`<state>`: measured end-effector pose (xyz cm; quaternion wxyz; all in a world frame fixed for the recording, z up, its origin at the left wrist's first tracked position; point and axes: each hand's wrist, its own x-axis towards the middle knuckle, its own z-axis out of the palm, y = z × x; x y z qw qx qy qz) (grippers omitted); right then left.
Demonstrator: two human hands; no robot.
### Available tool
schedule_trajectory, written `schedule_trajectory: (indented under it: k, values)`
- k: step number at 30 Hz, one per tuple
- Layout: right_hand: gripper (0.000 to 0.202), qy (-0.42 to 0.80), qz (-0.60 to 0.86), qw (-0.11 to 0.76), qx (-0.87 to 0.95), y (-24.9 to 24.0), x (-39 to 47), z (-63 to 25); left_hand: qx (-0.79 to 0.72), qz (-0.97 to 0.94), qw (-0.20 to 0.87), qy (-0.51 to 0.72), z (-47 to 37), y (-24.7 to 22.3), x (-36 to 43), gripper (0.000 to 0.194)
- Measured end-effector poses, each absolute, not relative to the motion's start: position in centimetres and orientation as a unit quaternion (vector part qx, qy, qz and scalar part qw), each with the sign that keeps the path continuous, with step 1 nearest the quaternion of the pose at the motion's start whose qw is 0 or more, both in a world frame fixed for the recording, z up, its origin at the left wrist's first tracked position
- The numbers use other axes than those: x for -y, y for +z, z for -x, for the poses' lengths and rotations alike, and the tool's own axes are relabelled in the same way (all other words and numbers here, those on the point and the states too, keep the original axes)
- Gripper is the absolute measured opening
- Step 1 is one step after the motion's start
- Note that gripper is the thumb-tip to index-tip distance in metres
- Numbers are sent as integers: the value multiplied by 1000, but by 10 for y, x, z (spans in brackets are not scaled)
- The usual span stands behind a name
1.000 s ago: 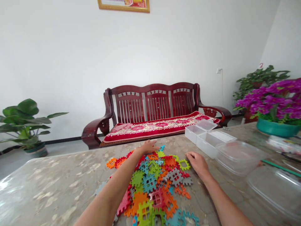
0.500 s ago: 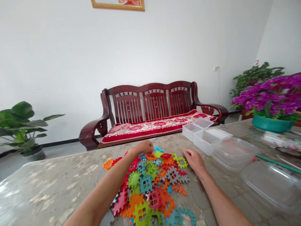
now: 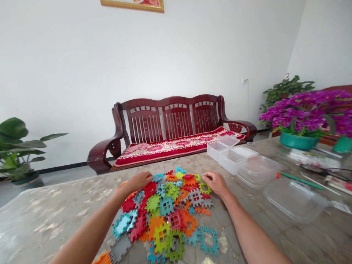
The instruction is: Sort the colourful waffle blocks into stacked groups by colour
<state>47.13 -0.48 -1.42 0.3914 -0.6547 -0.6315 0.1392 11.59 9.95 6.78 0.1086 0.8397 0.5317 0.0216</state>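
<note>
Lime, open-centred piece (image 3: 205,192) sits just below our right hand's fingertips in the frame, at the right edge of the jigsaw-edged pile (image 3: 155,223). Roughly square, no clear long axis; right hand (image 3: 216,182) is much the nearer one. Contact: can't tell. Pile's long axis runs top to bottom, centre to lower centre of frame, between our forearms.

Left hand (image 3: 143,179) is at the pile's upper left, blue piece (image 3: 158,176) just right of its fingertips, red piece (image 3: 146,189) just below. Fingers on both hands are curled in; can't tell whether tips meet or grip anything.

Vs half a second ago: left hand has come off the top of the pile to its left side, uncovering more red and blue up there. Light-blue piece (image 3: 121,223) at lower left now shows clear of our left forearm. Right hand stays by the lime one. Our view swung right, so clear boxes (image 3: 229,159) sit further left in frame.
</note>
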Motion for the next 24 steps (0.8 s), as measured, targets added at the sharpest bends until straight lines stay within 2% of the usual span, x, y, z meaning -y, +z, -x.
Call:
schedule_trajectory:
  k: [4, 8, 16, 20, 24]
  values:
    - [29, 121, 655, 388, 637, -11, 12, -467, -520, -845, 121, 26, -92, 54, -71, 41]
    - [31, 107, 678, 362, 631, -9, 15, -465, -545, -828, 96, 90, -70, 35, -42, 47]
    - [31, 49, 725, 316, 610, -5, 22, -462, -733, -658, 18, 169, -27, 29, 3, 59]
    - [35, -24, 713, 300, 633, -9, 20, -473, -752, -631, 64, 181, -1, 10, 1, 67]
    - [46, -6, 701, 262, 663, -18, 7, -499, -758, -624, 75, 173, 13, -9, -8, 68]
